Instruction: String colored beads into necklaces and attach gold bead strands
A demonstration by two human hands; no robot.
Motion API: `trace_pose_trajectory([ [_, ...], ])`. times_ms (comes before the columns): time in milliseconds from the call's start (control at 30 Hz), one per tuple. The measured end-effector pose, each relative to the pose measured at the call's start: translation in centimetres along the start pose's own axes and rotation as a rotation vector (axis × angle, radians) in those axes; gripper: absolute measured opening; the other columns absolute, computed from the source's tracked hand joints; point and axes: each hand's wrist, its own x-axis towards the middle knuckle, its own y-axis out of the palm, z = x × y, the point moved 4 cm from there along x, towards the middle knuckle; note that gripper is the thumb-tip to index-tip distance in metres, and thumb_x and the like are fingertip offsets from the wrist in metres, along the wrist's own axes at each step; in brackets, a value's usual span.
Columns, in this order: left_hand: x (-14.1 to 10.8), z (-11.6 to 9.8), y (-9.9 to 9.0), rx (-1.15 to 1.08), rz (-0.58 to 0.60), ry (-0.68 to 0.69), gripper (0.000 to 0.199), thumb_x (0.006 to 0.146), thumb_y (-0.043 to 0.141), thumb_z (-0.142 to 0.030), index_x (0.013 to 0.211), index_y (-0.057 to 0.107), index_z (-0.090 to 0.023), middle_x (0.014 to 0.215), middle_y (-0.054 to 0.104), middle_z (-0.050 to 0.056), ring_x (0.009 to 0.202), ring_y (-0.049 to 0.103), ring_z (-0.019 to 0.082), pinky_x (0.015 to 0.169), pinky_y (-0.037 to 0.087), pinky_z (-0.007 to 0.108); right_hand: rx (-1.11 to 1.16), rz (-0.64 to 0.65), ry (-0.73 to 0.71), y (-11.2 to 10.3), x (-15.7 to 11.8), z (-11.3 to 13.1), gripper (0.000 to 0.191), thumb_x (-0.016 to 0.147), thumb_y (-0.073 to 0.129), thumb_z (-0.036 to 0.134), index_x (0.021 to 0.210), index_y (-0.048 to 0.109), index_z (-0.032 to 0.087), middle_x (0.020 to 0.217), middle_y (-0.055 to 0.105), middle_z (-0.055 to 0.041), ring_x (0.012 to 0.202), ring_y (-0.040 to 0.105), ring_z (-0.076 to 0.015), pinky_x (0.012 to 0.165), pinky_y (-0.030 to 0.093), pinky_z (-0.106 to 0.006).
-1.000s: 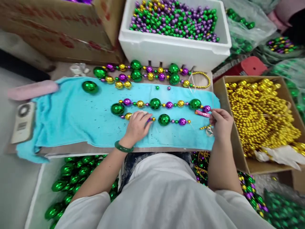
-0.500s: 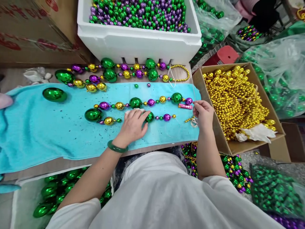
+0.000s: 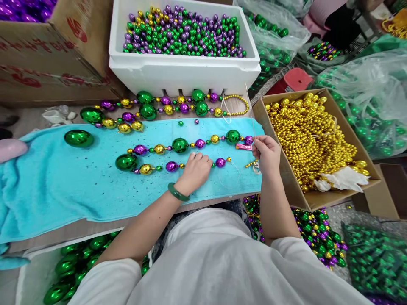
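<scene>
My left hand (image 3: 196,171) rests over the lower row of beads, its fingers curled down over a bead that it mostly hides. What it grips there is too hidden to name. A purple bead (image 3: 172,166) lies left of it, another (image 3: 221,162) to its right. My right hand (image 3: 267,151) pinches a long thin needle (image 3: 251,108) that points up, beside the right end of the upper bead strand (image 3: 179,145). A small pink label (image 3: 243,147) touches the fingertips. A short gold bead string (image 3: 251,164) lies just below them.
A blue towel (image 3: 95,182) covers the table. Behind stand a finished-looking bead strand (image 3: 148,112) and a white foam box (image 3: 184,70) of small beads. At right is a carton (image 3: 282,169) of gold beads. One large green bead (image 3: 79,138) lies at left.
My left hand has moved right along the lower row, uncovering a purple bead and now covering the green one. My right hand still holds the needle. The view has shifted slightly.
</scene>
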Motion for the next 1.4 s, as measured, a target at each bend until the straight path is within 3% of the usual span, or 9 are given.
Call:
trace_pose_trajectory([
  [200, -1.3, 1.0, -0.2, 0.064, 0.019, -0.018, 0.024, 0.086, 0.046, -0.009, 0.082, 0.069, -0.018, 0.084, 0.063, 0.013, 0.088, 0.055, 0.029, 0.083, 0.039, 0.048, 0.021, 0.038, 0.022, 0.9, 0.3, -0.2, 0.016, 0.068, 0.066, 0.032, 0.075, 0.063, 0.018, 0.051, 0.054, 0.0046, 0.041, 0.042, -0.0061, 0.038, 0.028, -0.019],
  [400, -2.0, 1.4, -0.9, 0.091, 0.023, -0.020, 0.023, 0.090, 0.045, -0.015, 0.081, 0.066, -0.016, 0.084, 0.063, 0.012, 0.088, 0.056, 0.029, 0.084, 0.040, 0.046, 0.005, 0.188, 0.083, 3.5, 0.0, -1.1, 0.016, 0.066, 0.066, 0.032, 0.073, 0.063, 0.018, 0.050, 0.056, 0.0039, 0.040, 0.044, -0.0073, 0.036, 0.026, -0.019],
  [500, -2.5, 2.5, -1.8, -0.129, -0.019, -0.085, 0.019, 0.092, 0.044, -0.019, 0.087, 0.062, -0.017, 0.087, 0.065, 0.010, 0.087, 0.058, 0.026, 0.080, 0.042, 0.042, -0.012, 0.190, 0.141, 4.0, -0.7, -2.3, 0.015, 0.063, 0.067, 0.031, 0.069, 0.062, 0.018, 0.054, 0.058, 0.0026, 0.042, 0.045, -0.0078, 0.037, 0.026, -0.020],
  [633, -3.8, 4.6, -2.8, -0.583, -0.056, -0.220, 0.017, 0.094, 0.043, -0.029, 0.088, 0.056, -0.020, 0.084, 0.065, 0.003, 0.079, 0.059, 0.019, 0.073, 0.043, 0.032, 0.046, 0.084, 0.254, 3.3, -2.7, -4.5, 0.018, 0.059, 0.071, 0.033, 0.066, 0.062, 0.018, 0.056, 0.056, 0.0030, 0.046, 0.044, -0.0071, 0.037, 0.026, -0.018],
  [833, -5.0, 5.9, -3.5, -0.743, -0.066, -0.349, 0.020, 0.092, 0.045, -0.036, 0.084, 0.054, -0.021, 0.079, 0.064, 0.000, 0.072, 0.057, 0.016, 0.068, 0.042, 0.028, 0.154, 0.132, 0.402, 3.2, -4.8, -6.7, 0.023, 0.058, 0.074, 0.034, 0.071, 0.064, 0.018, 0.059, 0.058, 0.0021, 0.047, 0.046, -0.0080, 0.036, 0.027, -0.018],
  [1133, -5.8, 6.4, -2.7, -0.830, -0.043, -0.363, 0.021, 0.092, 0.044, -0.037, 0.081, 0.052, -0.021, 0.077, 0.062, 0.000, 0.072, 0.056, 0.016, 0.071, 0.043, 0.029, 0.237, 0.017, 0.244, 1.2, -2.3, -5.0, 0.023, 0.060, 0.075, 0.032, 0.071, 0.061, 0.018, 0.066, 0.060, 0.0018, 0.049, 0.048, -0.0066, 0.036, 0.029, -0.017],
  [1300, -5.9, 6.4, -1.9, -1.135, -0.035, -0.413, 0.024, 0.090, 0.047, -0.044, 0.084, 0.050, -0.021, 0.092, 0.069, 0.005, 0.087, 0.062, 0.019, 0.078, 0.047, 0.032, 0.284, -0.062, 0.215, -0.2, -1.4, -4.6, 0.027, 0.057, 0.077, 0.031, 0.071, 0.057, 0.019, 0.067, 0.059, 0.0023, 0.050, 0.049, -0.0061, 0.037, 0.031, -0.015],
  [1400, -5.6, 6.3, -1.5, -1.216, -0.006, -0.438, 0.026, 0.087, 0.050, -0.047, 0.081, 0.048, -0.021, 0.078, 0.066, 0.002, 0.073, 0.060, 0.016, 0.069, 0.047, 0.030, 0.255, -0.101, 0.204, -0.4, -1.1, -5.1, 0.028, 0.058, 0.075, 0.031, 0.073, 0.055, 0.019, 0.070, 0.060, 0.0025, 0.049, 0.050, -0.0068, 0.036, 0.030, -0.016],
])
